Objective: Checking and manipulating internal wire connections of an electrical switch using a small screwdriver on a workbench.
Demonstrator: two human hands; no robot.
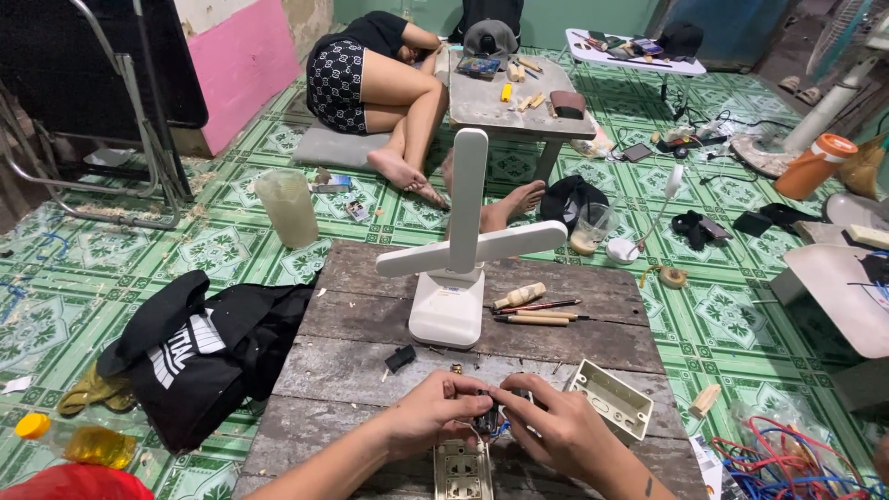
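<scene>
At the near edge of the rough, grey plank table, the left hand and right hand meet, fingertips pressed together around a small dark electrical part with blue wire showing beneath it; both pinch it from opposite sides. Directly below them lies a cream plastic socket plate, flat and rectangular, touching the table's near edge. Just right of the right hand sits an open cream junction box, tilted, hollow side up, with bare boards around it. A small black clip lies left of centre, apart from everything. Farther back stands a smooth white plastic lamp with crossed arms, and beside its base lie wooden-handled tools in a loose row. A soft black bag slumps against the table's left edge. Tangled red and blue wires heap on the tiled floor at right. Beyond, a person lies by a low table.
</scene>
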